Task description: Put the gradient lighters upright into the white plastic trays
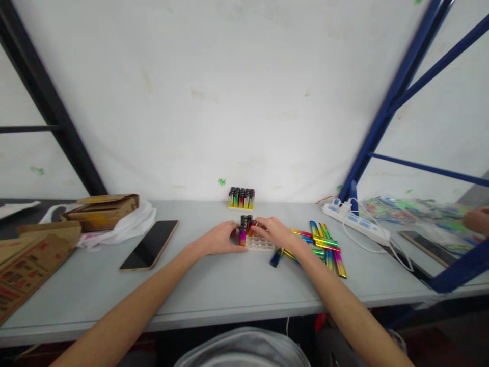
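A white slotted tray (pixel 260 244) lies on the grey table (pixel 214 285), with a few rainbow-coloured lighters (pixel 244 224) standing in its left end. My left hand (pixel 221 238) rests against the tray's left side, fingers curled by the lighters. My right hand (pixel 273 232) reaches over the tray, fingertips pinched on a lighter (pixel 252 226) at the standing group. A loose pile of rainbow lighters (pixel 324 244) lies right of my right hand. One dark lighter (pixel 276 257) lies just in front of the tray.
A filled tray of lighters (pixel 241 198) stands at the back by the wall. A phone (pixel 150 244) lies to the left, with cardboard boxes (pixel 100 210) and a plastic bag beyond. A white power strip (pixel 357 223) lies right. Another person's hand (pixel 476 220) shows at the far right.
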A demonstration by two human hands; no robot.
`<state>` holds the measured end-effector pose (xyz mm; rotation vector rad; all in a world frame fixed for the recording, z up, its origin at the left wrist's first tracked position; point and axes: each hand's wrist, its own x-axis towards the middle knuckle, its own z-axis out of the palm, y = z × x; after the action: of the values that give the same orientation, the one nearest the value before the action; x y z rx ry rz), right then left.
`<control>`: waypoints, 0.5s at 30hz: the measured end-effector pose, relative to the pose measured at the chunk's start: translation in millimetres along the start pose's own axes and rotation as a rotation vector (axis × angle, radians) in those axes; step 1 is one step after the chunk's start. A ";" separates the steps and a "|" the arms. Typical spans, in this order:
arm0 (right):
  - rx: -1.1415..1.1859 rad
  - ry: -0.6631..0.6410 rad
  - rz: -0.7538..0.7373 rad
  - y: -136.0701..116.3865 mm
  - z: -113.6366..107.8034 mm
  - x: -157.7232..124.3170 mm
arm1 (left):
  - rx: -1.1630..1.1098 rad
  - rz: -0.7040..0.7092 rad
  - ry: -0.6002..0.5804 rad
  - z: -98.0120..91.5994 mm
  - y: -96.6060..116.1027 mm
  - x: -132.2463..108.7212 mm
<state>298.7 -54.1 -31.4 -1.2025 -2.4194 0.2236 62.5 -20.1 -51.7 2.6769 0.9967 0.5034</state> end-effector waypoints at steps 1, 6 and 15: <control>-0.047 -0.004 0.005 -0.7 0.9 0.4 | -0.001 0.000 0.002 0.2 -0.1 0.1; -0.166 -0.023 0.053 0.1 -3.4 -0.3 | -0.008 -0.005 0.004 0.1 -0.3 0.6; -0.049 -0.067 0.298 53.4 -39.2 -29.1 | 0.000 -0.007 -0.002 -3.4 4.7 -0.3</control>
<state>370.0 -46.2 -22.5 -1.6002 -2.3044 0.2994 63.7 -23.4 -47.1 2.6728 1.0057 0.4996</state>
